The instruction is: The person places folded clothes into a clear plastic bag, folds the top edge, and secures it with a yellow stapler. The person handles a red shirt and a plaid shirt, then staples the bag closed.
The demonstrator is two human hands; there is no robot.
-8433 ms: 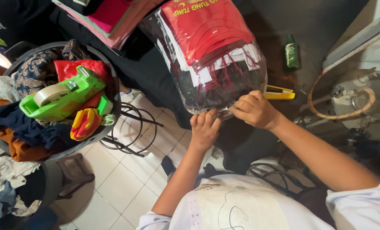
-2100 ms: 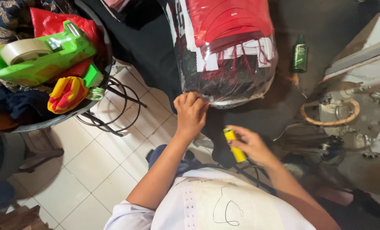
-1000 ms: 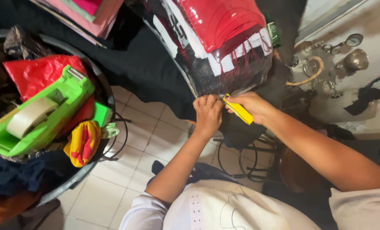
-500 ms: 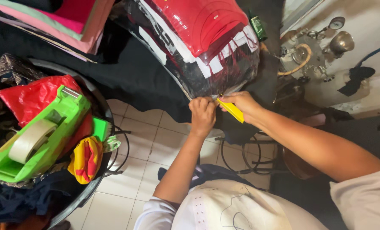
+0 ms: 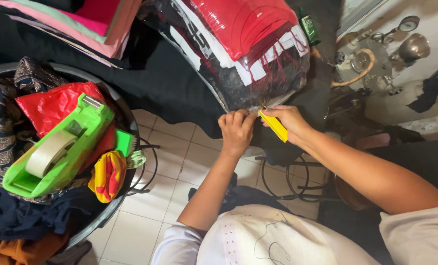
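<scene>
- Fingers of the left hand (image 5: 236, 131) are pinched shut on the lower edge of the clear plastic-wrapped bundle of red, white and black cloth (image 5: 251, 54), which lies on the black-draped table (image 5: 170, 83).
- The slim yellow cutter (image 5: 274, 125) is gripped in the closed right hand (image 5: 290, 122), its tip touching the plastic just beside the left fingertips.
- Two seconds ago the cutter was held low, well apart from the bundle; it has since been brought up to the wrap, so cutting appears to be starting.
- A green tape dispenser (image 5: 57, 147) rests in the round basket of clothes (image 5: 123, 105) at the left.
</scene>
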